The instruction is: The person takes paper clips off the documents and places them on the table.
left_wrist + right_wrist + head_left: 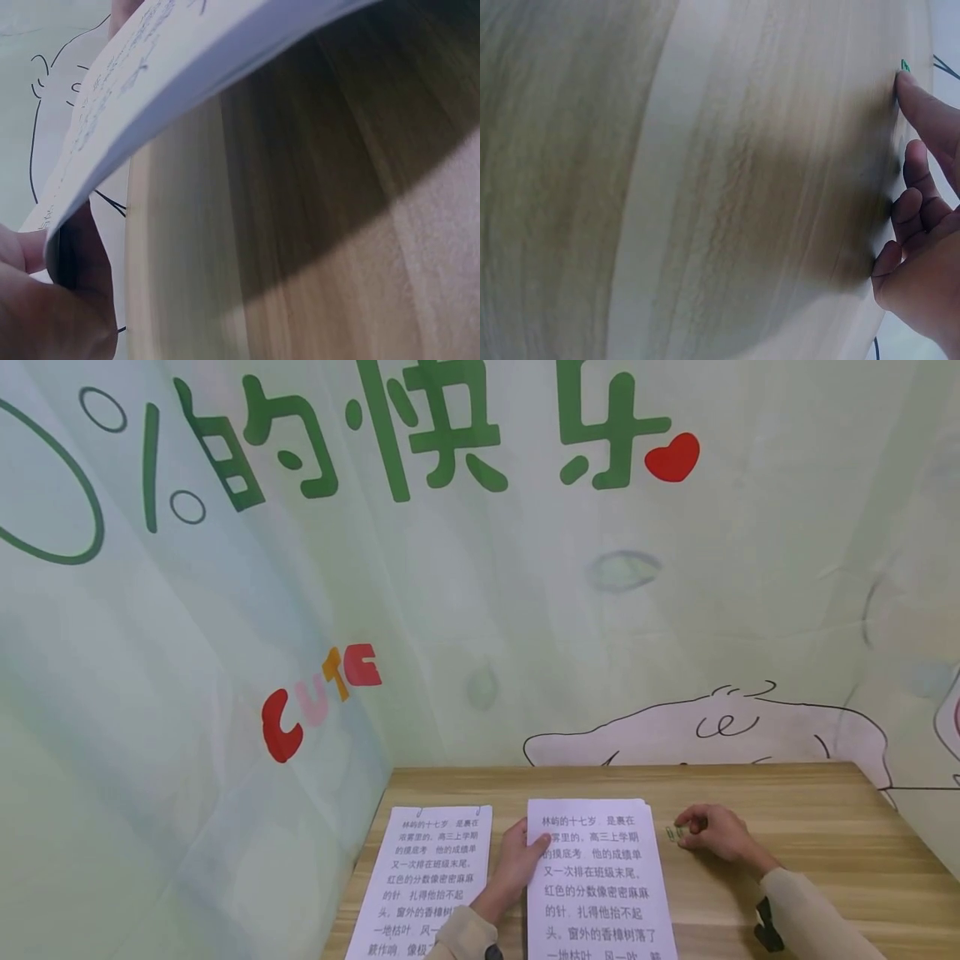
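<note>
My left hand [512, 864] grips the left edge of a stack of printed paper [592, 877], thumb on top and fingers underneath. From the left wrist view, the stack [150, 97] bows up off the wooden table, and the thumb side of the hand [52, 307] shows at its edge. Right of the stack, my right hand [716, 833] pinches a small green paper clip [679, 832] between thumb and forefinger, low at the tabletop. Another green paper clip [671, 834] lies just left of those fingertips. In the right wrist view the forefinger is hidden behind the thumb [930, 112].
A second printed stack [431, 868] lies at the left of the table, with paper clips [478, 811] on its top edge. The wooden table [817, 827] ends at the back against a printed fabric wall [465, 610], which also runs along the left side.
</note>
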{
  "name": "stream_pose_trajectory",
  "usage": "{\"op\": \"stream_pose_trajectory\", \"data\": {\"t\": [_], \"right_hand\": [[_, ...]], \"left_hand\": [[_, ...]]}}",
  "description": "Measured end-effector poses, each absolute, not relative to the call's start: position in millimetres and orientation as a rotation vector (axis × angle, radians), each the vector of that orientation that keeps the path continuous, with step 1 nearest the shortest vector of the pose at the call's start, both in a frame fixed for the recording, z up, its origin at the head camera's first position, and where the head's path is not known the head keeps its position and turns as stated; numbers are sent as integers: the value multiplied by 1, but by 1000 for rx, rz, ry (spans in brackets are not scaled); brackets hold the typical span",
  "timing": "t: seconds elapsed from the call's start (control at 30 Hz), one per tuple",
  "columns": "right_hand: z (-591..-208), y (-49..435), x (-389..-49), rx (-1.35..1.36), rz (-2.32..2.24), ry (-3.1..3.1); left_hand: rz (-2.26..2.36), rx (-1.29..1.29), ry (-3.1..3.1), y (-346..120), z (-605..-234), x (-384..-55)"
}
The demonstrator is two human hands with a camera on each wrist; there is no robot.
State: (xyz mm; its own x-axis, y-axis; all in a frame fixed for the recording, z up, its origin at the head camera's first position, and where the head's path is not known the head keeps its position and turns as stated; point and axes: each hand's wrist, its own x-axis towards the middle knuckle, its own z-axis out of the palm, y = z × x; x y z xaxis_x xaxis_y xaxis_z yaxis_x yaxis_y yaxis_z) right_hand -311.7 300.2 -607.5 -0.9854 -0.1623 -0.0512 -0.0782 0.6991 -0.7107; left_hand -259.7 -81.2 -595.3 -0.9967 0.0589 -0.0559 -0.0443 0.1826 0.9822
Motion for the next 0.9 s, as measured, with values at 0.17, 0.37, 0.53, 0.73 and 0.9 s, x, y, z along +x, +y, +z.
{"op": "stream_pose_trajectory", "data": {"t": [0.17,0.37,0.53,0.73,0.9], "right_hand": [[-608,301,-311,-209,-1173,2787],[-613,302,-310,-211,-1189,2797],[-616,303,-311,-240,-1194,2804],[-617,303,-311,-243,-1185,2802],[-617,304,-311,-237,-1178,2807]], "left_hand": [[1955,19,2346,-81,-596,-260],[1952,4,2346,-82,-598,-264],[1932,-6,2372,-84,-604,-267],[1850,-25,2453,-85,-614,-272],[1743,-28,2567,-83,-616,-279]]}}
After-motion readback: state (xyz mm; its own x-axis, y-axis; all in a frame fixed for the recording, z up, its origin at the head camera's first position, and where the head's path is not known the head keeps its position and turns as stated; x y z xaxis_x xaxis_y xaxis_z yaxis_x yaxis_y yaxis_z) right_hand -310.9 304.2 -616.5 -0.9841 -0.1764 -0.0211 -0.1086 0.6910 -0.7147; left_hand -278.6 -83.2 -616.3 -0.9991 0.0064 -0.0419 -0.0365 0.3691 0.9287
